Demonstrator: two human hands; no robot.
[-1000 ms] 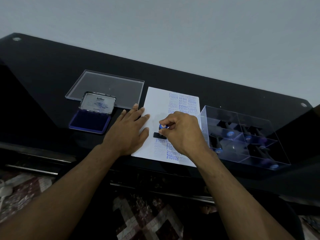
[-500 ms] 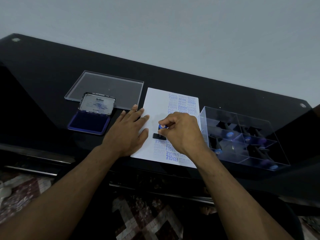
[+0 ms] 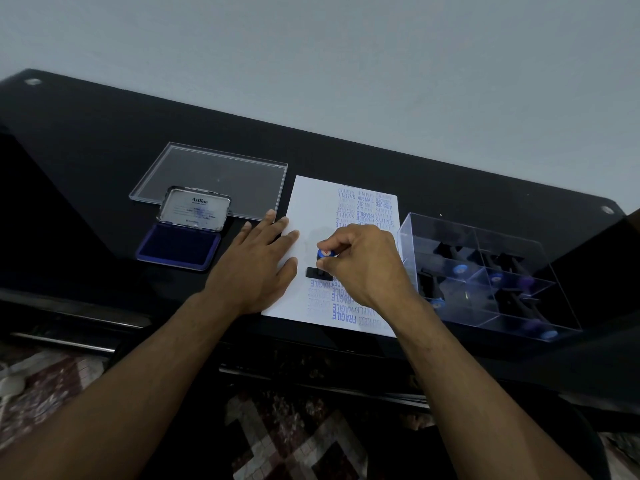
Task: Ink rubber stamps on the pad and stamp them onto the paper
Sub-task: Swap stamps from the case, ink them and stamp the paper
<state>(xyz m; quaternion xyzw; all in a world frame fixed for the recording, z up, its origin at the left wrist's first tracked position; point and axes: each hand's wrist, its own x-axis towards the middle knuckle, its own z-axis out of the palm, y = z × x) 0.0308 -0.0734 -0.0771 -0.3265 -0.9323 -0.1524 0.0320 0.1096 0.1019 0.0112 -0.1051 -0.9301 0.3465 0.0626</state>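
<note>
Reaching in from the lower right, the right hand (image 3: 363,268) curls its fingers (image 3: 332,242) round the blue knob of a stamp (image 3: 323,263), whose black base sits on the paper (image 3: 311,209) mid-sheet. The left hand (image 3: 256,268) lies flat, fingers straight and slightly spread, on the paper's left edge. The sheet carries faint and bold blue prints; the open ink pad (image 3: 180,245) lies left on the worktop (image 3: 86,140).
</note>
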